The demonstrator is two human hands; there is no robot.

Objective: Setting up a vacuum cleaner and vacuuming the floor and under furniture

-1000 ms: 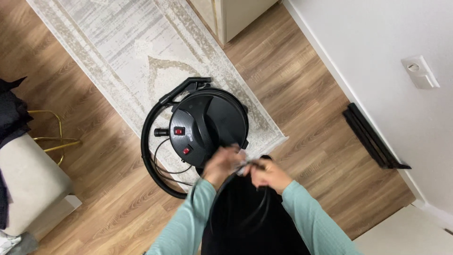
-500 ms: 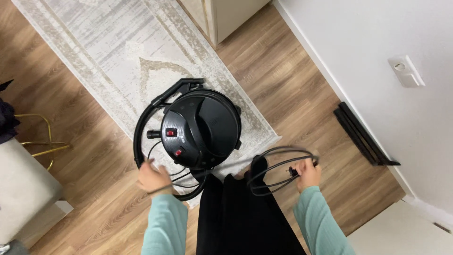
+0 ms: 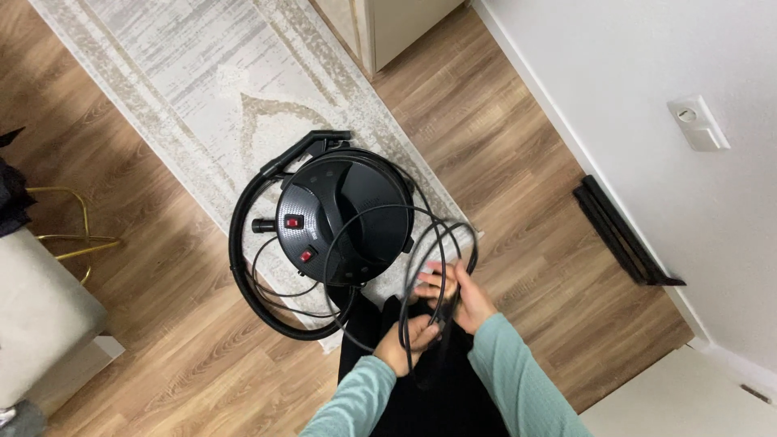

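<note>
Both hands meet low centre over the black trousers: left hand point(image 3: 407, 340) gripping the black cord point(image 3: 364, 214) from below, right hand point(image 3: 457, 291) closed round the same loops just above it, coils arcing up over the vacuum cleaner point(image 3: 344, 218). Vacuum sits on the edge of a pale patterned rug point(image 3: 202, 73) over wood-plank floor point(image 3: 502, 146), its hose point(image 3: 243, 275) curling round the left side. White wall point(image 3: 647, 65) with a socket point(image 3: 698, 123) on the right, black bars point(image 3: 623, 235) lying along the skirting, cushioned stool point(image 3: 40, 316) with gold legs at left.
</note>
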